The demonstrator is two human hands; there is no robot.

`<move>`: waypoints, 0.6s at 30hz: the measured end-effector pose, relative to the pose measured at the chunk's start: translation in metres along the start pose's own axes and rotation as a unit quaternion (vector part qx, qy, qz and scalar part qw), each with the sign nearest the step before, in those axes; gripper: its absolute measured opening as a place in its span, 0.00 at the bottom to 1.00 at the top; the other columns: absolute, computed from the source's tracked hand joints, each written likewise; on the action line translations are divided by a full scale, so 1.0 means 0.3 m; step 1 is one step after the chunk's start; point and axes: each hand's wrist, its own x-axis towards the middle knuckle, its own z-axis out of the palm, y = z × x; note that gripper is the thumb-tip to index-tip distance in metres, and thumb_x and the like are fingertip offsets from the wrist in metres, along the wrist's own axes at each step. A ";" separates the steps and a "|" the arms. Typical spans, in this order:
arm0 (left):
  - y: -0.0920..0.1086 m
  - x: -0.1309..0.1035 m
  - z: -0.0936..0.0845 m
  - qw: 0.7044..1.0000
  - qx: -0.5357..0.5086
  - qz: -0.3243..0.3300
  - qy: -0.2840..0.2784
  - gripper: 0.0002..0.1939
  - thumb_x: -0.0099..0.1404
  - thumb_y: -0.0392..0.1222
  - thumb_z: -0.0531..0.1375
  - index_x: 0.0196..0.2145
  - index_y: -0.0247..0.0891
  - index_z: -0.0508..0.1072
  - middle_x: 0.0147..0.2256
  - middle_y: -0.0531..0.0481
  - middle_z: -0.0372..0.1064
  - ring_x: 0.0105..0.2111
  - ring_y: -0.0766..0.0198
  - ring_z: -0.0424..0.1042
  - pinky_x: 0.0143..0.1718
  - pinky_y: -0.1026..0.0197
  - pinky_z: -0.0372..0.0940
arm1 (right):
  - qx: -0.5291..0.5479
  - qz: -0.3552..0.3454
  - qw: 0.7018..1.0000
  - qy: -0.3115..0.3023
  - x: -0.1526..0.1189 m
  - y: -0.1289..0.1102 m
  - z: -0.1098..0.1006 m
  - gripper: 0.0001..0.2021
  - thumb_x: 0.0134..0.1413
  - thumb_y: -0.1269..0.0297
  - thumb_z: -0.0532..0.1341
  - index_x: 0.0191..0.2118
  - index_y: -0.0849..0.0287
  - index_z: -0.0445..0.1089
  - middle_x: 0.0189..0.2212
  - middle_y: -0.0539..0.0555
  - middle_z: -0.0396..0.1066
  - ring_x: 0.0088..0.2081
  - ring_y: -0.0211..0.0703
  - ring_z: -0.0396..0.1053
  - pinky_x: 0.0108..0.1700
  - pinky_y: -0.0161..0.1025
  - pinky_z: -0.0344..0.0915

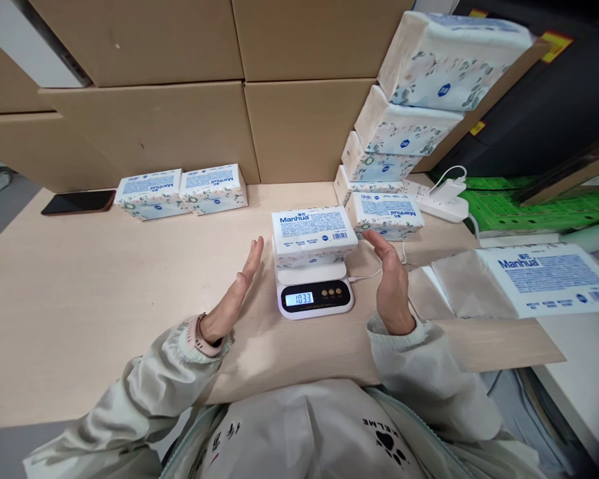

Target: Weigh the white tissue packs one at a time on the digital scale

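A white tissue pack (314, 233) printed "Manhua" rests on a small white digital scale (315, 306), whose lit display reads about 1033; I cannot make out a decimal point. To the left of the scale, my left hand (233, 293) is held upright with fingers straight, apart from the pack, a pink band on its wrist. On the other side, my right hand (392, 283) is raised with its palm inward, holding nothing. Its fingertips come close to another tissue pack (387, 211) behind it; whether they touch, I cannot tell.
Two tissue packs (180, 189) lie at the back left beside a dark phone (78, 202). A tall stack of packs (404, 130) rises at the back right near a white power strip (442, 201). An opened pack (554, 279) lies at right. Cardboard boxes (309, 133) wall the back.
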 end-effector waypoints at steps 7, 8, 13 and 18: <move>0.010 0.075 -0.001 0.994 0.004 0.005 -0.108 0.36 0.77 0.67 0.43 0.76 0.55 0.50 0.77 0.61 0.33 0.78 0.55 0.28 0.78 0.43 0.27 | 0.016 0.027 0.999 0.014 0.003 -0.042 0.043 0.33 0.68 0.37 0.49 0.66 0.53 0.68 0.64 0.60 0.71 0.64 0.55 0.70 0.70 0.62 0.60; 0.024 0.087 0.014 0.993 -0.013 0.006 -0.117 0.35 0.77 0.66 0.42 0.76 0.54 0.49 0.77 0.61 0.33 0.78 0.55 0.29 0.78 0.44 0.28 | 0.011 0.043 0.999 -0.012 0.002 -0.062 0.052 0.33 0.68 0.36 0.50 0.67 0.52 0.67 0.66 0.59 0.69 0.66 0.56 0.67 0.71 0.63 0.59; 0.149 0.147 0.030 0.988 -0.049 0.068 -0.130 0.34 0.77 0.62 0.50 0.75 0.54 0.51 0.77 0.61 0.35 0.78 0.55 0.31 0.79 0.47 0.33 | 0.010 0.055 0.990 -0.132 0.022 -0.234 0.116 0.29 0.67 0.38 0.54 0.67 0.44 0.66 0.67 0.54 0.67 0.69 0.57 0.62 0.72 0.62 0.58; 0.275 0.243 -0.169 0.982 -0.030 0.185 0.015 0.28 0.71 0.59 0.62 0.65 0.51 0.70 0.70 0.58 0.60 0.75 0.49 0.47 0.77 0.46 0.44 | 0.087 -0.040 0.965 -0.244 0.163 -0.419 0.332 0.27 0.67 0.38 0.55 0.63 0.47 0.68 0.66 0.51 0.68 0.69 0.54 0.63 0.70 0.54 0.63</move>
